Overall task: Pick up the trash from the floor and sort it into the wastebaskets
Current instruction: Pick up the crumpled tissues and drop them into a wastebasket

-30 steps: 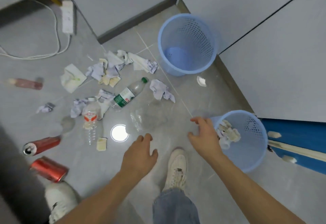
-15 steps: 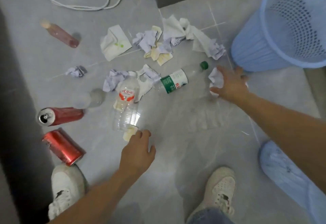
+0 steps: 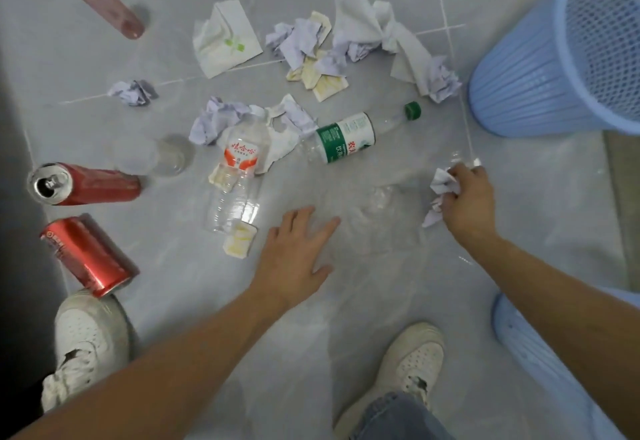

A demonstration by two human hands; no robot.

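My right hand [image 3: 467, 200] is shut on a crumpled white paper wad [image 3: 442, 185], held just above the grey floor. My left hand [image 3: 294, 252] hovers open, fingers spread, over the floor beside a small yellowish scrap [image 3: 239, 240]. Trash lies scattered ahead: a green-labelled plastic bottle [image 3: 349, 138], a clear bottle with a red label [image 3: 239, 169], two red cans [image 3: 86, 183] [image 3: 88, 256], a pink bottle [image 3: 104, 3] and several crumpled papers [image 3: 304, 44]. A blue wastebasket [image 3: 540, 68] stands at the right; a second blue wastebasket [image 3: 540, 363] shows under my right forearm.
My two white shoes [image 3: 86, 342] [image 3: 408, 367] stand on the floor near the bottom. A folded napkin [image 3: 225, 37] lies at the top centre. A dark strip runs along the left edge. A white cable shows at the top edge.
My right hand closed on the paper wad and lifted it toward me, away from the far basket. My left hand opened and shifted right. The view moved closer to the floor.
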